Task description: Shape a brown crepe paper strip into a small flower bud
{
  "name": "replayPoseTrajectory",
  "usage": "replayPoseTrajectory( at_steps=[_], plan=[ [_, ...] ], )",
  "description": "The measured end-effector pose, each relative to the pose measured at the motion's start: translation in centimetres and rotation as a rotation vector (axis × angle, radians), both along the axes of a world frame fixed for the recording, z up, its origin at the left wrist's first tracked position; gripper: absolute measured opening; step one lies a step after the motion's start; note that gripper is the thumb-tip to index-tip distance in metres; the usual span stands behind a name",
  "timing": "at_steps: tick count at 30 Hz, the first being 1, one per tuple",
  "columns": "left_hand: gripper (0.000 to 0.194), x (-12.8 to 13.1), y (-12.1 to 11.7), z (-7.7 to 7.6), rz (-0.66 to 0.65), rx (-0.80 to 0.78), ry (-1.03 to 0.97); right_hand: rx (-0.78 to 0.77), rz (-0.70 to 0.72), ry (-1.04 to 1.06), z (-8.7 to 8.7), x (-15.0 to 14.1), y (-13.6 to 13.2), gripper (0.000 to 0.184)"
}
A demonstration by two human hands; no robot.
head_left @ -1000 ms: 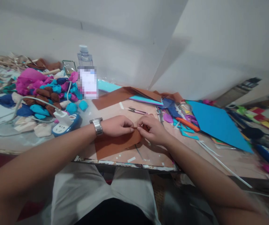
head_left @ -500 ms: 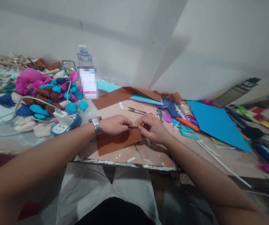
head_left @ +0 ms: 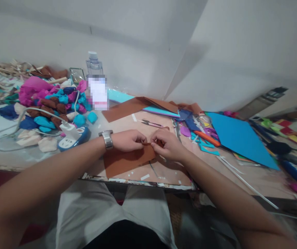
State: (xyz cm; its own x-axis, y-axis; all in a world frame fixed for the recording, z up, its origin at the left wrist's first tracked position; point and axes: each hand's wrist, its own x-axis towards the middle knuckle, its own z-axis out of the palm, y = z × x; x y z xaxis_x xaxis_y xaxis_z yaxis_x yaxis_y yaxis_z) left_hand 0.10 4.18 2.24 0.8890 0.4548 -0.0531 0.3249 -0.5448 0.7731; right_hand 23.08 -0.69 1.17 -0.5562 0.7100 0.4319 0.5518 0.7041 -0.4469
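A brown sheet of paper (head_left: pixel 126 160) lies at the front of the table, its near edge close to the table's rim. My left hand (head_left: pixel 129 140) pinches the sheet's far edge, with a metal watch on the wrist. Close beside it, my right hand (head_left: pixel 168 143) pinches the same edge near the right corner, where the paper looks curled or folded. The fingers hide part of that edge. Just beyond the hands lie a pen (head_left: pixel 152 123) and a small white paper strip (head_left: pixel 134 117).
To the left are a power strip (head_left: pixel 73 138) with a plugged charger and a heap of coloured crumpled pieces (head_left: pixel 45 110). A phone (head_left: pixel 98 93) leans on a bottle (head_left: pixel 94 64). At right lie an orange-handled cutter (head_left: pixel 207 137) and a blue sheet (head_left: pixel 241 138).
Both hands have shifted slightly left with the brown paper, and its lower left corner has moved left and nearer me. The grip on the far edge stays.
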Motion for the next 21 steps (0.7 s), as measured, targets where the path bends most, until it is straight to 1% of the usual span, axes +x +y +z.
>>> replayPoseTrajectory(
  at_steps=[7,10,14,15,17,19,21],
  plan=[
    [0.021,-0.16,0.39,-0.02,0.036,-0.003,-0.013,0.001,-0.043,-0.006,-0.19,0.29,0.26,0.007],
    [0.022,-0.18,0.55,-0.07,0.064,-0.032,-0.011,0.008,-0.049,-0.004,-0.19,0.32,0.32,0.007],
    [0.018,-0.11,0.35,0.12,0.065,-0.100,-0.016,-0.008,-0.050,-0.008,-0.09,0.20,0.20,0.007],
    [0.020,-0.08,0.24,0.19,0.066,-0.114,-0.011,-0.016,-0.042,-0.009,-0.07,0.13,0.13,0.007],
    [0.030,-0.01,0.01,0.25,0.073,-0.117,-0.001,-0.030,-0.024,-0.012,-0.02,-0.03,-0.02,0.007],
    [0.041,0.05,-0.10,0.17,0.070,-0.085,0.000,-0.033,-0.015,-0.015,0.02,-0.19,-0.15,0.006],
    [0.047,0.08,-0.07,-0.01,0.056,-0.038,0.005,-0.027,-0.018,-0.019,0.03,-0.29,-0.21,0.006]
  ],
)
